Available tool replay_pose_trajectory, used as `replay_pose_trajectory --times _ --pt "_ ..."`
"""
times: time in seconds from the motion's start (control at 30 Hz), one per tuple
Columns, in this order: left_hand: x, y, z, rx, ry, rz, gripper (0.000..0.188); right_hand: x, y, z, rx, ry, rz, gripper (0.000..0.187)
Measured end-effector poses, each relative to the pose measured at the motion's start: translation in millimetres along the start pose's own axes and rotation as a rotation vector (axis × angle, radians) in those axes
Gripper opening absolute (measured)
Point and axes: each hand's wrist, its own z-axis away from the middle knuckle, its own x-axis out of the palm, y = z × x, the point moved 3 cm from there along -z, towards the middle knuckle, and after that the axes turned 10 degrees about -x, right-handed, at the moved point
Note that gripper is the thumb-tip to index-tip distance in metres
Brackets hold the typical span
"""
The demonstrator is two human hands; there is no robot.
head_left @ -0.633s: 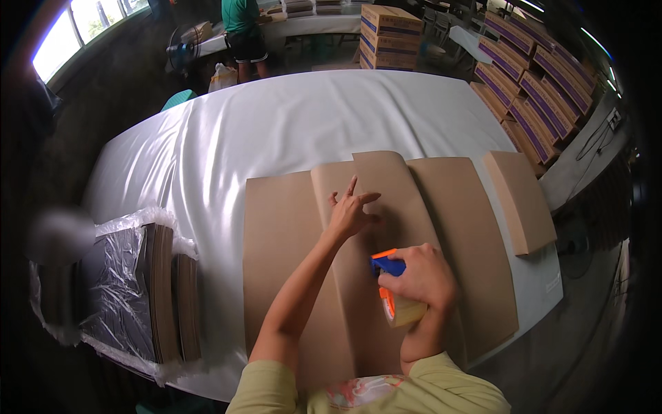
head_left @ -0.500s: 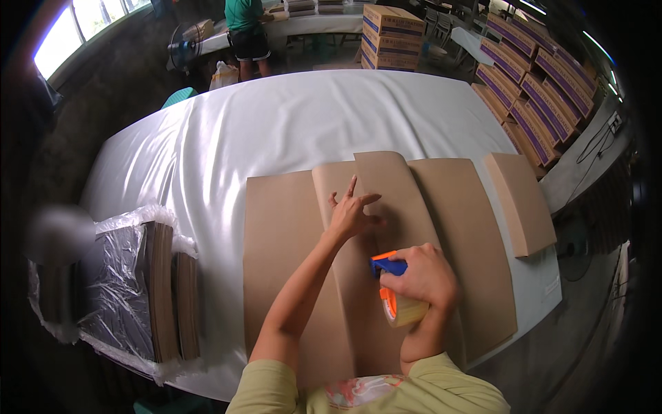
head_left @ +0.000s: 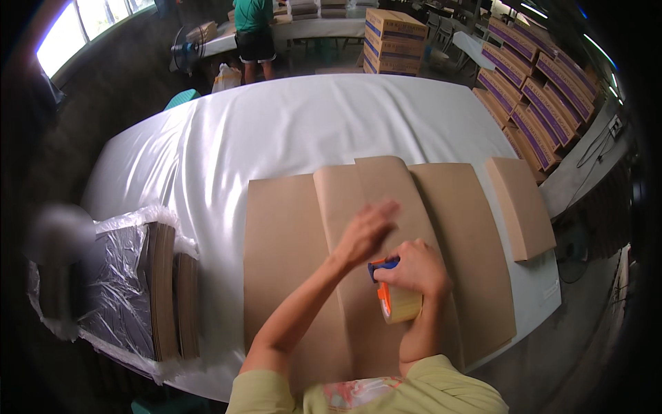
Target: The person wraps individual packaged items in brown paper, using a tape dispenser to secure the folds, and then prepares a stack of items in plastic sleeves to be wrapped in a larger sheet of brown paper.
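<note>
My right hand is closed around a blue and orange tape dispenser with a wide roll of clear yellowish tape. It is just above a brown paper wrap folded over itself in front of me. My left hand hovers over or touches the folded middle panel, up and left of the dispenser. Its fingers are smeared by motion, so I cannot make out their shape. Sheets of the brown paper spread out left and right from under the folded part.
A finished-looking brown packet lies at the table's right. Plastic-wrapped stacks of dark boards lie at the left. White sheeting covers the table. Beyond are stacked cartons, more cartons and a person in green.
My left hand has shifted right and slightly down, its spread fingers now blurred. My right hand has moved slightly left with the tape dispenser still in it.
</note>
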Motion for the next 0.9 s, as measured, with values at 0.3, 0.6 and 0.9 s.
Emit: replay_pose_trajectory --times 0.3,0.6,0.9 --pt "31.3 0.9 24.0 -0.322 -0.483 -0.319 0.073 27.6 12.9 26.6 -0.061 -0.090 0.072 0.059" --pt "56.5 9.6 20.2 -0.258 -0.477 -0.267 0.088 48.8 40.3 52.2 -0.148 -0.034 0.106 0.055" --pt "21.0 -1.6 18.0 -0.259 -0.440 -0.360 0.095 39.5 15.8 120.4 0.254 -0.722 0.006 0.045"
